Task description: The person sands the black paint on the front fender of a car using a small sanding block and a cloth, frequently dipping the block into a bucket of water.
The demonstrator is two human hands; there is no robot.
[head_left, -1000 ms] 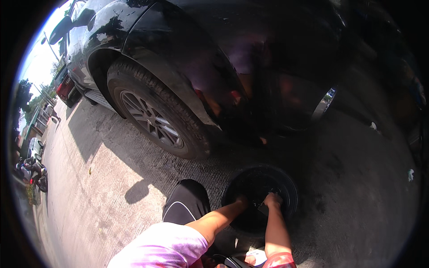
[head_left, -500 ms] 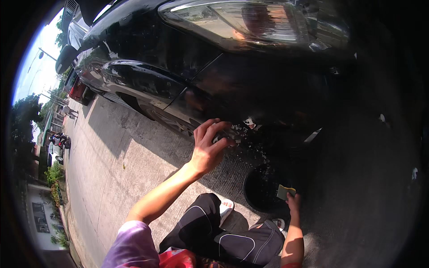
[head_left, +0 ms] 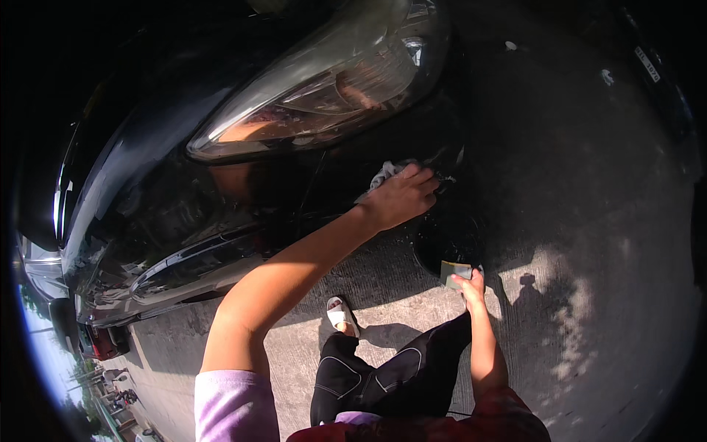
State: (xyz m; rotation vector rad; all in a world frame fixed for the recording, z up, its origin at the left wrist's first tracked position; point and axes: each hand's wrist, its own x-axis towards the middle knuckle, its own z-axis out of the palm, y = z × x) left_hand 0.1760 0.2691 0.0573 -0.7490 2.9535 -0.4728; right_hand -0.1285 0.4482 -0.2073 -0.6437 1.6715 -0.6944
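Note:
My left hand (head_left: 399,197) presses a soapy pale cloth (head_left: 381,175) against the black car's front bumper (head_left: 317,191), just below the clear headlight (head_left: 331,81). My right hand (head_left: 469,283) holds a small yellow-green sponge (head_left: 454,271) at the rim of a dark bucket (head_left: 445,239) standing on the concrete by the bumper corner. I am crouching; my knee in black trousers (head_left: 383,372) and a foot in a white sandal (head_left: 342,315) show below.
Sunlit concrete ground (head_left: 589,295) spreads to the right, with my shadow on it. The car's body (head_left: 147,221) fills the left and top. Another dark vehicle edge (head_left: 663,81) stands at the far right. A street with trees shows at the lower left.
The view has swung up along the car's front to the headlight. My left hand has moved right along the bumper with the cloth. My right hand stays at the bucket with the sponge.

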